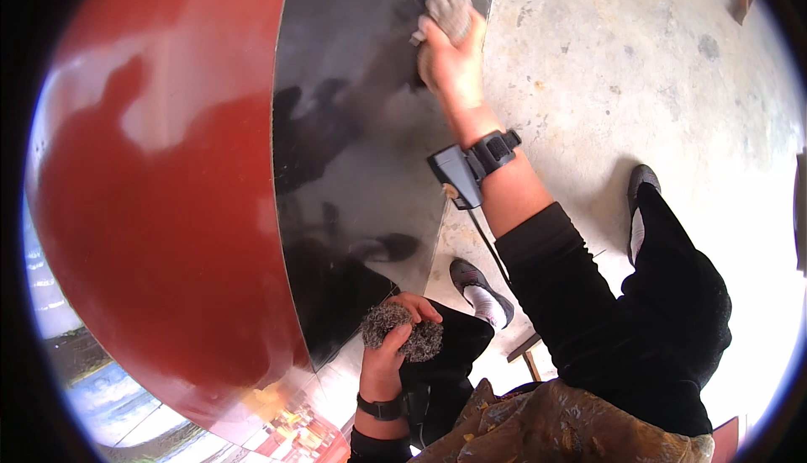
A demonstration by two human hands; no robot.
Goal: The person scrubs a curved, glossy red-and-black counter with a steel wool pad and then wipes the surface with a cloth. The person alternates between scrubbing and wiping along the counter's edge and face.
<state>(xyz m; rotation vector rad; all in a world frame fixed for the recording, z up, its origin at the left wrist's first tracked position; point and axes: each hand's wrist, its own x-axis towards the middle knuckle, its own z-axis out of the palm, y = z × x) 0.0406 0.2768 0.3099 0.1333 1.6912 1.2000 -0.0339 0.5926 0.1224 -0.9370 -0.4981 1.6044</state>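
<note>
My right hand [455,62] is at the far end of a glossy black panel [372,204], near its right edge. It grips a crumpled, pale grey cloth or pad [449,10], slightly blurred, so its material is uncertain. Lower down, by the panel's near corner, my left hand [392,352] clasps a dark grey steel wool scourer [423,340] that bulges out on both sides of the thumb. To the left, a broad glossy red panel [189,242] borders the black one along a thin seam. Dark silhouettes reflect in both surfaces.
A black device with a cable [460,176] is strapped to my right wrist, and a black band [380,407] to the left. My shoes [470,275] stand on stained concrete floor [567,78]. A stained brown apron [567,422] covers my lap. A painted picture [302,428] shows at lower left.
</note>
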